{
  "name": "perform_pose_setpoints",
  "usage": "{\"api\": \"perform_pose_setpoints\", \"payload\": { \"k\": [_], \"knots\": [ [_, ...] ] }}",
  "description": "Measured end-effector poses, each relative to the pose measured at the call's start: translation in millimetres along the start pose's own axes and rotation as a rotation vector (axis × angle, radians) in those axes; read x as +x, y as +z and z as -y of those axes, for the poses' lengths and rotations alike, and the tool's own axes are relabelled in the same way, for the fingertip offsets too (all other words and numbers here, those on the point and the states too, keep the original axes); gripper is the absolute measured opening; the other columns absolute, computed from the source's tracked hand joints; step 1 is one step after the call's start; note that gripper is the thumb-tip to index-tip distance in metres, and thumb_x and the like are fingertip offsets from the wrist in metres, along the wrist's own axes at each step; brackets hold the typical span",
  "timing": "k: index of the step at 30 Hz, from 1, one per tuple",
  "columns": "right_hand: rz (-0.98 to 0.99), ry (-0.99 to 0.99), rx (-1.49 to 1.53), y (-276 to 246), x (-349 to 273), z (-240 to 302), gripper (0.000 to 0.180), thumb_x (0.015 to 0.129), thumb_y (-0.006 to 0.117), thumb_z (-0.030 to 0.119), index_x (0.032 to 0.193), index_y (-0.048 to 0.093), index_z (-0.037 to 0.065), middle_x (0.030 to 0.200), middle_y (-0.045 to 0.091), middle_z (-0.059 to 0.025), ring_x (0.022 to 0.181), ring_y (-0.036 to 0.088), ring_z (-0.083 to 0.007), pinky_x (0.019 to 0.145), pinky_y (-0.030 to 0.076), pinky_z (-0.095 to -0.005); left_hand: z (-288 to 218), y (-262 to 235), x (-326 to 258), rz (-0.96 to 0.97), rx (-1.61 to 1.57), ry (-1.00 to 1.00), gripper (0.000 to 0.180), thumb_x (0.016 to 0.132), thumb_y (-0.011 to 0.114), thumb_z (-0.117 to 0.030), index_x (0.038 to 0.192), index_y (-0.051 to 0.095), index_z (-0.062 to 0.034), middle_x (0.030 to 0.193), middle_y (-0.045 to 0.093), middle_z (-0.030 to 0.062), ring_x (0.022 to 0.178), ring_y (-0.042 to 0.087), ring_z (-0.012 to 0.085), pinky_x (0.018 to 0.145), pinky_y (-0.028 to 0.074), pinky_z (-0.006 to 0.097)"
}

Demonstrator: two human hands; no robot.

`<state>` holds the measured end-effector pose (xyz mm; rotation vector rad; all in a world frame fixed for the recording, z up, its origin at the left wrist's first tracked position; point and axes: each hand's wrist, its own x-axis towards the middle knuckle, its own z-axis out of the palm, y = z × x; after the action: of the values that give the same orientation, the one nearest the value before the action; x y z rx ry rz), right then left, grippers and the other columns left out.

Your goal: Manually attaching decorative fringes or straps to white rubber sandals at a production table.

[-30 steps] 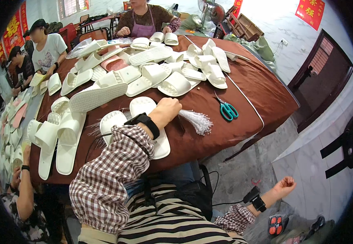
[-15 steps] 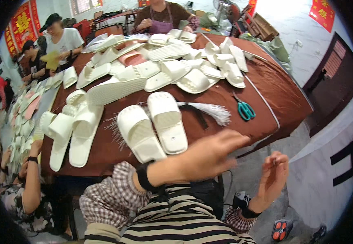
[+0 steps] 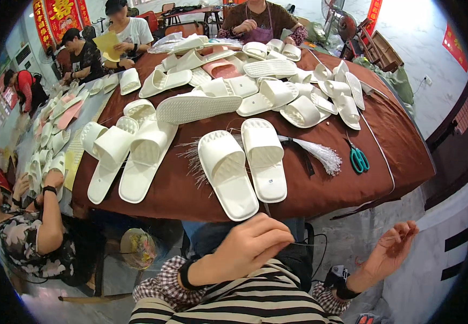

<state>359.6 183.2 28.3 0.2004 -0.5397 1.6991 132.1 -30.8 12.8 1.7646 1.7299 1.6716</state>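
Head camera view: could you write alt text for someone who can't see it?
A person's left hand and right hand are held apart below the edge of a brown-covered table, seemingly pulling a thin thread between them. Two white slippers lie just ahead, with teal scissors to their right and other people around the table.
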Motion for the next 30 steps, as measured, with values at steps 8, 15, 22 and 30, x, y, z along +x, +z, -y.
{"api": "perform_pose_setpoints", "payload": {
  "k": [8,15,22,30],
  "knots": [
    [0.081,-0.105,-1.355,-27,-1,-79,0.028,0.098,0.052,0.003,0.125,0.06,-0.001,0.122,0.062,-0.0089,0.109,0.059,-0.0159,0.088,0.049,-0.0272,13,-16,-19,-0.06,0.26,0.029,0.015,0.078,0.072,0.001,0.091,0.064,-0.0005,0.091,0.066,0.009,0.08,0.059,0.0275,0.071,0.05,0.035],
    [0.454,0.323,-1.223,-14,0,-143,0.027,0.095,0.054,-0.005,0.12,0.062,-0.003,0.118,0.063,-0.0105,0.109,0.061,-0.0164,0.096,0.047,-0.0272,32,-16,-34,-0.024,0.259,-0.055,0.012,0.08,0.07,-0.001,0.09,0.063,-0.0003,0.088,0.065,0.0101,0.081,0.06,0.0284,0.072,0.05,0.036],
    [0.86,0.51,-1.233,-12,16,-204,0.035,0.09,0.061,0.0,0.125,0.059,-0.002,0.118,0.062,-0.015,0.106,0.063,-0.0225,0.09,0.05,-0.0299,55,-23,-30,-0.089,0.321,-0.114,0.008,0.082,0.066,-0.004,0.087,0.061,-0.0001,0.083,0.062,0.0127,0.08,0.059,0.0316,0.073,0.05,0.04],
    [1.317,0.32,-1.491,-6,26,-249,0.049,0.092,0.061,0.02,0.129,0.048,-0.01,0.13,0.05,-0.0282,0.12,0.049,-0.0414,0.1,0.042,-0.0428,85,-29,-10,-0.178,0.462,-0.171,0.005,0.084,0.062,-0.003,0.086,0.059,0.0005,0.089,0.06,0.0145,0.089,0.057,0.0331,0.078,0.048,0.041]
  ]
}}
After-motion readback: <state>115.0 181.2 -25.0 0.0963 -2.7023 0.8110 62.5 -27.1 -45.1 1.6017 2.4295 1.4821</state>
